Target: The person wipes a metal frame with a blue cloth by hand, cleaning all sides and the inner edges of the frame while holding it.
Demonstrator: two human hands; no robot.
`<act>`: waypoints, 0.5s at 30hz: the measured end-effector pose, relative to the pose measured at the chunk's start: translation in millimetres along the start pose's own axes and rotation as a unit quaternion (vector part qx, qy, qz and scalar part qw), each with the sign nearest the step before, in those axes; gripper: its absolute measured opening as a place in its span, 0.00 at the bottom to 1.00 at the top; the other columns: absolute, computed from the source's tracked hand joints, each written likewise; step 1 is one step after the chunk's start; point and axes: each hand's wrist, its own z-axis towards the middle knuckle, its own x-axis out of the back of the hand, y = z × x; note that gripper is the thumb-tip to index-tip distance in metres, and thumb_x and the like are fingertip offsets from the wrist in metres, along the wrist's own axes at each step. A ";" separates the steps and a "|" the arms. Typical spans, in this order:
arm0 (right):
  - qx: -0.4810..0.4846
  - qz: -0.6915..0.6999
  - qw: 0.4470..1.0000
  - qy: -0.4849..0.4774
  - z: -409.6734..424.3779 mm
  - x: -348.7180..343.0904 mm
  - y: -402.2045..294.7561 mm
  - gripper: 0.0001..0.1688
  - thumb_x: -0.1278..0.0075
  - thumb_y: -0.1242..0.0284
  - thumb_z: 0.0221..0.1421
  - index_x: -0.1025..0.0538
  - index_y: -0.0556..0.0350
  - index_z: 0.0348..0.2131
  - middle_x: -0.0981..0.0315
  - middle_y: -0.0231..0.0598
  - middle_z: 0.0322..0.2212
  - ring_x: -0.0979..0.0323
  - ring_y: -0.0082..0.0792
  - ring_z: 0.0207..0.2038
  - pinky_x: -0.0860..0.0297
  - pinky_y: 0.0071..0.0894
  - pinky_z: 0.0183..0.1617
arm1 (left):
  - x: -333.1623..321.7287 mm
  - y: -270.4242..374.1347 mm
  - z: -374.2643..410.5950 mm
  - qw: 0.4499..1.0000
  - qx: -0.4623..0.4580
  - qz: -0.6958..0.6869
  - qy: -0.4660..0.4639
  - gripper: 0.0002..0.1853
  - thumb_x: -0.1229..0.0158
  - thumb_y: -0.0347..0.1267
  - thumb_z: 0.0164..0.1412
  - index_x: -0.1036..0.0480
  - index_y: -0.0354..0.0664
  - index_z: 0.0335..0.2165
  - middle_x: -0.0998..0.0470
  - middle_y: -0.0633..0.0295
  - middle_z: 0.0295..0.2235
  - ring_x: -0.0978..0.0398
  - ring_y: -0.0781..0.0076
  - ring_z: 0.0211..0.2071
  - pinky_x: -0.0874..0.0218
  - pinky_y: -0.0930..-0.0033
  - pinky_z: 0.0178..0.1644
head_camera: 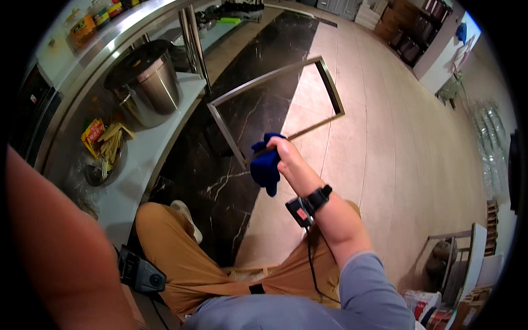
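My right hand (285, 150) grips the near rail of a rectangular metal frame (270, 77). A dark blue cloth (264, 171) is bunched around that rail under my fingers and hangs below it. The frame is tilted in front of my knees, over dark tile and pale floor; I cannot tell whether any corner rests on something. My left arm (62, 247) rises large and blurred along the left side, close to the camera. The left hand itself is out of view.
At the left, a shelf (123, 194) holds a lidded steel pot (159, 88) and a bowl (109, 167) with food strips and packets. Bottles (82, 27) stand on the counter above. A small rack (466, 255) and boxes (470, 307) are at lower right. A cable (311, 260) hangs from my right wrist device.
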 end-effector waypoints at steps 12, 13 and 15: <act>0.088 -0.041 0.992 0.086 8.2 -3.9 1.9 0.07 0.49 0.77 0.37 0.30 0.64 0.22 0.31 0.43 0.23 0.32 0.37 0.27 0.34 0.35 0.31 | -29.0 -17.3 14.6 0.997 -0.050 0.001 -0.057 0.25 0.56 0.35 0.65 0.45 0.34 0.57 0.42 0.48 0.58 0.44 0.56 0.60 0.56 0.55 0.65; 0.092 -0.049 0.990 0.098 9.5 -2.0 -0.5 0.07 0.49 0.77 0.36 0.29 0.64 0.21 0.31 0.42 0.23 0.32 0.36 0.27 0.34 0.34 0.31 | -33.0 -20.6 15.3 0.996 -0.056 -0.003 -0.064 0.26 0.56 0.35 0.65 0.45 0.34 0.57 0.43 0.48 0.58 0.44 0.56 0.60 0.56 0.55 0.65; 0.098 -0.057 0.987 0.118 12.1 4.6 -1.4 0.08 0.48 0.77 0.35 0.29 0.65 0.21 0.32 0.40 0.21 0.33 0.33 0.27 0.35 0.31 0.29 | -41.4 -25.5 17.6 0.995 -0.063 -0.013 -0.081 0.26 0.56 0.35 0.65 0.45 0.34 0.57 0.43 0.48 0.58 0.44 0.56 0.60 0.55 0.56 0.65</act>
